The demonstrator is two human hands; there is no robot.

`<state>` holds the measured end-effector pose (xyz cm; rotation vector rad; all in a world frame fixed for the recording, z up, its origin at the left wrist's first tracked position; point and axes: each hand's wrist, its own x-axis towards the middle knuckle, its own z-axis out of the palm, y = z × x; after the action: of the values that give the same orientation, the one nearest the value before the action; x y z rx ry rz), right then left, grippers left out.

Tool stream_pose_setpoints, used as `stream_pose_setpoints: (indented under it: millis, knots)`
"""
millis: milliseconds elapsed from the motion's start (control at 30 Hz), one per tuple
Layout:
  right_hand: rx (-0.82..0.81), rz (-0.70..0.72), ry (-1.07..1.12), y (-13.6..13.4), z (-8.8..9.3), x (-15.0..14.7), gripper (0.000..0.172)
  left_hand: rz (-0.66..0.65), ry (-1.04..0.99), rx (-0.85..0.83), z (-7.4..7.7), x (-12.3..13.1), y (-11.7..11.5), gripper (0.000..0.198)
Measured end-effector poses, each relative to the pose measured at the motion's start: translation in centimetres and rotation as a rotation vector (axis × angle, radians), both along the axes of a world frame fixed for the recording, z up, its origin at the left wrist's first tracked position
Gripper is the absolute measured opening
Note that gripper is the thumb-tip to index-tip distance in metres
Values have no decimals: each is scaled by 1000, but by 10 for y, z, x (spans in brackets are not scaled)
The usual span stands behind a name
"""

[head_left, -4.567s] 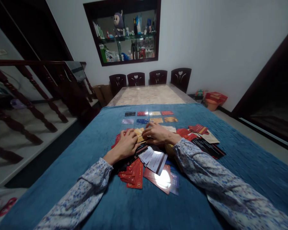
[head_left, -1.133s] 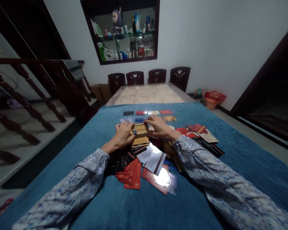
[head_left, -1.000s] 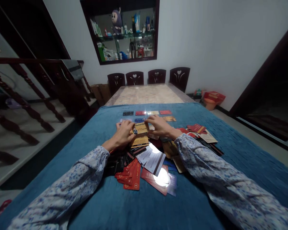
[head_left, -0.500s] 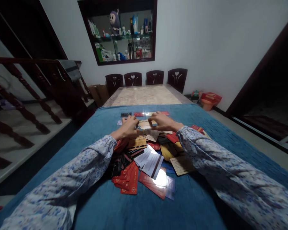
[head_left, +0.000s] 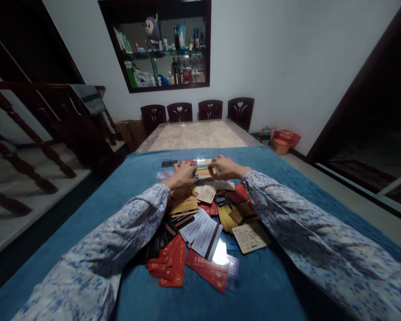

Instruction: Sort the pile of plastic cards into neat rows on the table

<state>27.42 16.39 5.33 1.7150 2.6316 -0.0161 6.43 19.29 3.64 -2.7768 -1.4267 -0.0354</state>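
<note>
Both my hands are stretched far forward over a blue cloth (head_left: 287,285). My left hand (head_left: 182,174) and my right hand (head_left: 227,167) pinch the two ends of a gold card (head_left: 203,172), low over a row of cards laid out flat (head_left: 169,163). Between my floral sleeves lies a loose pile of cards (head_left: 203,227), red, black, white and gold, overlapping one another. A beige card (head_left: 251,236) lies at the pile's right edge.
Beyond the cloth is the bare marble top of the table (head_left: 194,133) with several dark chairs (head_left: 210,109) at its far end. A wall niche (head_left: 160,44) holds bottles and a plush toy. A wooden stair railing (head_left: 36,129) runs along the left.
Both hands lifted a gold card out of the pile and carried it forward to the laid-out rows. My head leaned forward with them, so the pile now sits nearer the bottom.
</note>
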Motion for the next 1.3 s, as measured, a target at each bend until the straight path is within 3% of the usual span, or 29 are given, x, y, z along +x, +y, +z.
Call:
stream_pose_setpoints:
  millis: [700, 967, 1300]
  knots:
    - [-12, -124, -101, 46, -36, 17, 33, 32, 29, -82, -19, 33, 37, 22]
    - [-41, -124, -113, 55, -39, 17, 36, 35, 51, -110, -26, 35, 52, 21]
    - [-67, -122, -97, 61, -40, 18, 35, 20, 75, -134, -23, 35, 56, 18]
